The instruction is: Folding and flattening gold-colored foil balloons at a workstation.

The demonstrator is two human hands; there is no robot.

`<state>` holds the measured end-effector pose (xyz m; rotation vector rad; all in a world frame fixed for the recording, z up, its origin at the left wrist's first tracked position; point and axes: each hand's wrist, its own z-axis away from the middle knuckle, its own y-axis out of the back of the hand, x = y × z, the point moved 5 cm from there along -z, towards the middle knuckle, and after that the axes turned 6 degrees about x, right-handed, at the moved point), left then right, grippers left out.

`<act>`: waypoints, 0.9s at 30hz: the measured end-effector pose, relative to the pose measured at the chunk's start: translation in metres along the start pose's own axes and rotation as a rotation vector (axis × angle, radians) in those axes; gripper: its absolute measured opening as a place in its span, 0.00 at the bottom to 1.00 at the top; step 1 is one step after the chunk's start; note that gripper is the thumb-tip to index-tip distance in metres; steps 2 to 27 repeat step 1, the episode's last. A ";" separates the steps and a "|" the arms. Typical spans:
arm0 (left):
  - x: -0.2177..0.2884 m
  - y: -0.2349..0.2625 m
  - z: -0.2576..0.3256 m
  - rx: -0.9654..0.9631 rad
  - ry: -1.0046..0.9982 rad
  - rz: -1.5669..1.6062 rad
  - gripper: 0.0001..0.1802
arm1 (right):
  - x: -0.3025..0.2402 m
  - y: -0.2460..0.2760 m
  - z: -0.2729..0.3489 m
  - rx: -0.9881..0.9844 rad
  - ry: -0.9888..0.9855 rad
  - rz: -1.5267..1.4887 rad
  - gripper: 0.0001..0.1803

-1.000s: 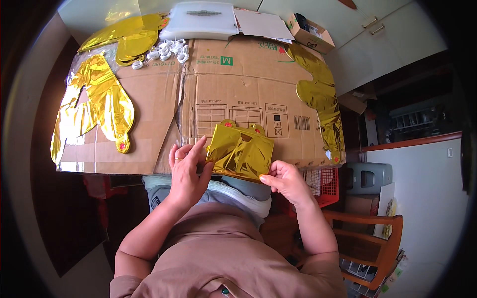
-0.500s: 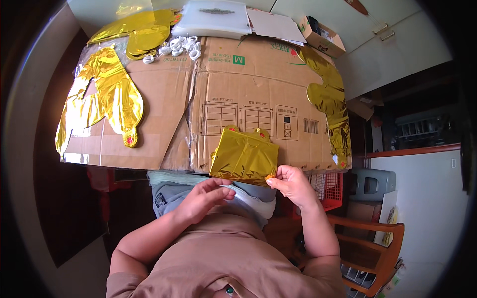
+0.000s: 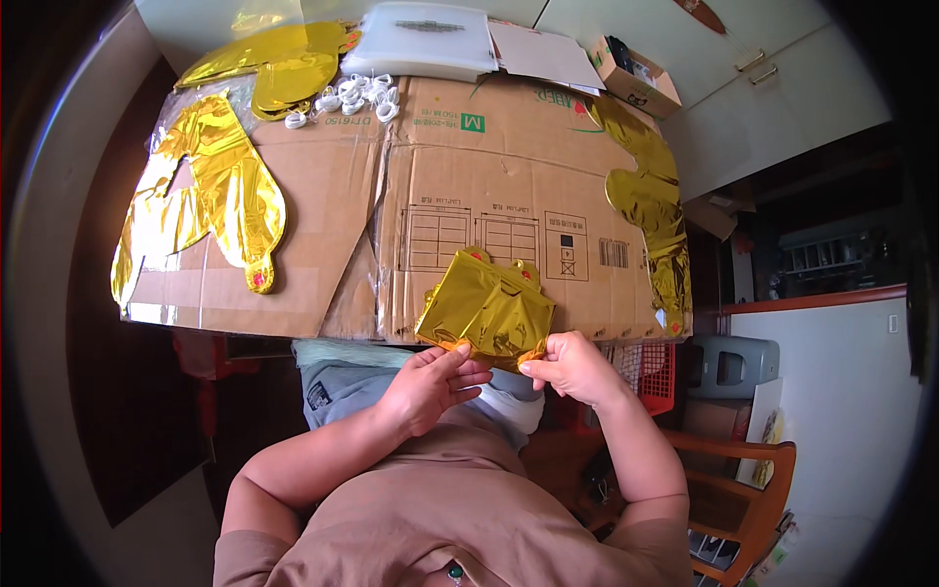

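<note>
A folded gold foil balloon (image 3: 489,311) lies at the near edge of the cardboard-covered table, slightly tilted, with small tabs with red marks showing along its far side. My left hand (image 3: 435,386) pinches its near left corner between thumb and fingers, where an orange tint shows. At the near right corner, my right hand (image 3: 572,370) is closed on the foil with the thumb on top. The near edge of the balloon hangs a little over the table edge, between both hands.
Flat gold foil balloons lie at the left (image 3: 230,186), back left (image 3: 293,59) and right (image 3: 650,191). Beside the back-left pile are coiled white cords (image 3: 357,95). A translucent plastic case (image 3: 421,44), papers (image 3: 543,54) and a small cardboard box (image 3: 636,83) line the back.
My left hand has moved up and right and taken hold of the balloon's near left corner. The balloon has tilted, its right side lower, as my right hand shifted slightly down.
</note>
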<state>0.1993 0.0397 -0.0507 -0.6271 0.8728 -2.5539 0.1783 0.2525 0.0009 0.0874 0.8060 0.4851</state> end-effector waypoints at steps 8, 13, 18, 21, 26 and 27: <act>0.000 -0.001 0.000 0.005 0.003 -0.008 0.17 | -0.004 0.001 0.001 -0.010 -0.016 0.009 0.14; 0.000 -0.001 0.000 0.005 0.003 -0.008 0.17 | -0.004 0.001 0.001 -0.010 -0.016 0.009 0.14; 0.000 -0.001 0.000 0.005 0.003 -0.008 0.17 | -0.004 0.001 0.001 -0.010 -0.016 0.009 0.14; 0.000 -0.001 0.000 0.005 0.003 -0.008 0.17 | -0.004 0.001 0.001 -0.010 -0.016 0.009 0.14; 0.000 -0.001 0.000 0.005 0.003 -0.008 0.17 | -0.004 0.001 0.001 -0.010 -0.016 0.009 0.14; 0.000 -0.001 0.000 0.005 0.003 -0.008 0.17 | -0.004 0.001 0.001 -0.010 -0.016 0.009 0.14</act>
